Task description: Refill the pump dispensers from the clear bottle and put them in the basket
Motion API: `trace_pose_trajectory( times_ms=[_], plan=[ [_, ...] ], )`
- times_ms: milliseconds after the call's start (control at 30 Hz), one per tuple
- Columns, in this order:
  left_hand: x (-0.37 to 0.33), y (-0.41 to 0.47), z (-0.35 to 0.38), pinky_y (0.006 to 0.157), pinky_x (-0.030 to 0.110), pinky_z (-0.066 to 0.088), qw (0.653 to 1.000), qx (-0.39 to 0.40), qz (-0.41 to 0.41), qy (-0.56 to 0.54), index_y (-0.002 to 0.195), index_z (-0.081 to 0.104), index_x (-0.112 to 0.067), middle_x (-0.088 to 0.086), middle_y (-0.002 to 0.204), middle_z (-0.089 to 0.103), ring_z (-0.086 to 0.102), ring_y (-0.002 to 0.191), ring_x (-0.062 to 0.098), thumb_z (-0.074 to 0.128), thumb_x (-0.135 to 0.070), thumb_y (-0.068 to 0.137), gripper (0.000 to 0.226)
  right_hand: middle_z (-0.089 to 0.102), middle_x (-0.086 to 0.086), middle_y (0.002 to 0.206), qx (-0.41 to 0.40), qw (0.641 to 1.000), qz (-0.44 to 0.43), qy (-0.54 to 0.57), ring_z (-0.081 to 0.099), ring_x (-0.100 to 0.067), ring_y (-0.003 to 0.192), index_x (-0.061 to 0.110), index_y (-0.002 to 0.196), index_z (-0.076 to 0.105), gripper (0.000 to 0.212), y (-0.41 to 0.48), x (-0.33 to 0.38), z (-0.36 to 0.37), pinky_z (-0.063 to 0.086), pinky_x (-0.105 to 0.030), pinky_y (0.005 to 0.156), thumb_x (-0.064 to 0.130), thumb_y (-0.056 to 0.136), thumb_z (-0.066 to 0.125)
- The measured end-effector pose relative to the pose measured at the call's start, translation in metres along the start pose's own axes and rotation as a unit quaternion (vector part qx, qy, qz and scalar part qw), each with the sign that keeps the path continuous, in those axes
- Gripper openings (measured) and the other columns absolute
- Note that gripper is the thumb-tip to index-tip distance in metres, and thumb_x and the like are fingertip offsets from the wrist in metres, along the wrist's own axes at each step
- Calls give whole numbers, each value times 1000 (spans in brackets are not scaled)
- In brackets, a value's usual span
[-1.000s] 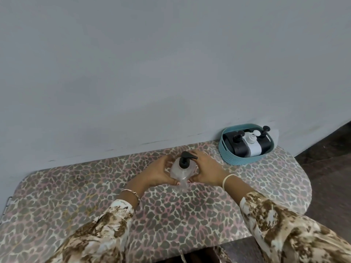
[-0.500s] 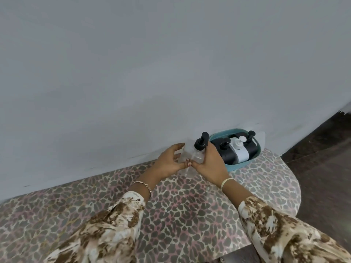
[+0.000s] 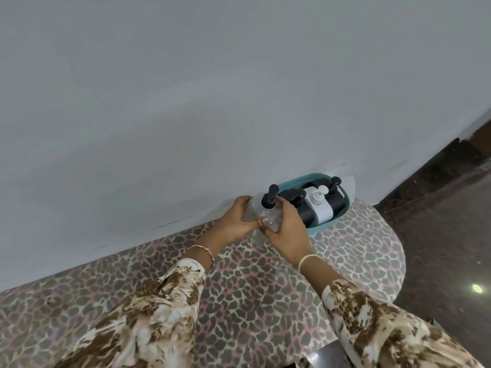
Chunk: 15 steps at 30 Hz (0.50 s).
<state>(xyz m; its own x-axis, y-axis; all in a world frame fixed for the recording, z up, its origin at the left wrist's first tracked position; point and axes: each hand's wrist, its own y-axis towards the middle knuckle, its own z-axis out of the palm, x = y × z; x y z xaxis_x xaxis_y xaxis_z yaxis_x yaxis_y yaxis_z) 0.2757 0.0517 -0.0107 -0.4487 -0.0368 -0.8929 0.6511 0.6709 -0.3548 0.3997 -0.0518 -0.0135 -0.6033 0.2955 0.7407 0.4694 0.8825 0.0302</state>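
the dispenser (image 3: 267, 212) was gripped upright by the left hand (image 3: 233, 221) and right hand (image 3: 288, 233), fingers curled round its sides, probably for steadiness; the basket (image 3: 322, 227) lay just beyond the right hand.

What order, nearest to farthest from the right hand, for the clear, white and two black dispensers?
1. Clear dispenser, held in the right hand.
2. Left black dispenser, basket's left end.
3. White dispenser, middle.
4. Right black dispenser, far end.

teal basket (image 3: 317, 229), leopard-print table (image 3: 265, 301)
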Motion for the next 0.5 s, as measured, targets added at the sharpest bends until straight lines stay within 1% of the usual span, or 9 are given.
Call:
trace_pose_trajectory(
  times_ms=[100, 200, 300, 367, 433, 500],
  plan=[
    [3, 1, -1, 108, 33, 39, 1000, -10, -2, -14, 140, 35, -16, 0, 140, 49, 50, 123, 13, 77, -32, 79, 77, 45, -5, 139, 3, 1000, -8, -8, 45, -17, 126, 11, 145, 33, 80, 1, -1, 2, 39, -24, 99, 31, 80, 75],
    [3, -1, -3, 110, 35, 37, 1000, -13, -4, -10, 142, 34, -18, 0, 142, 47, 46, 128, 16, 76, -34, 80, 77, 44, -5, 139, 13, 1000, -8, -14, 42, -17, 129, 12, 148, 28, 86, 0, 0, 2, 40, -27, 101, 34, 80, 75],
    [6, -2, -4, 112, 37, 34, 1000, -8, -2, -3, 147, 30, -19, 0, 147, 42, 41, 135, 21, 74, -36, 82, 80, 40, -7, 143, 12, 1000, -5, -12, 37, -18, 134, 9, 150, 23, 91, -4, -2, 6, 35, -27, 106, 32, 79, 76],
    [5, -6, -6, 113, 36, 32, 1000, -7, -10, 3, 151, 23, -19, 4, 153, 35, 36, 139, 23, 72, -37, 83, 85, 35, -7, 146, 2, 1000, -4, -15, 32, -19, 137, 8, 151, 20, 94, -6, 2, 5, 31, -27, 109, 30, 79, 76],
    [5, -10, -6, 114, 39, 32, 1000, -5, -11, 2, 152, 19, -18, 5, 156, 30, 34, 140, 24, 71, -36, 84, 87, 31, -8, 150, -12, 1000, -9, -16, 28, -20, 140, 8, 151, 18, 97, -8, 1, 7, 27, -28, 111, 30, 78, 77],
    [3, -17, -6, 113, 36, 32, 1000, -28, -7, 5, 152, 18, -17, 4, 157, 26, 33, 141, 24, 69, -35, 86, 86, 28, -9, 152, -36, 999, -5, -30, 23, -22, 142, 7, 151, 17, 98, -14, 7, 8, 25, -31, 115, 32, 78, 76]
  ],
)
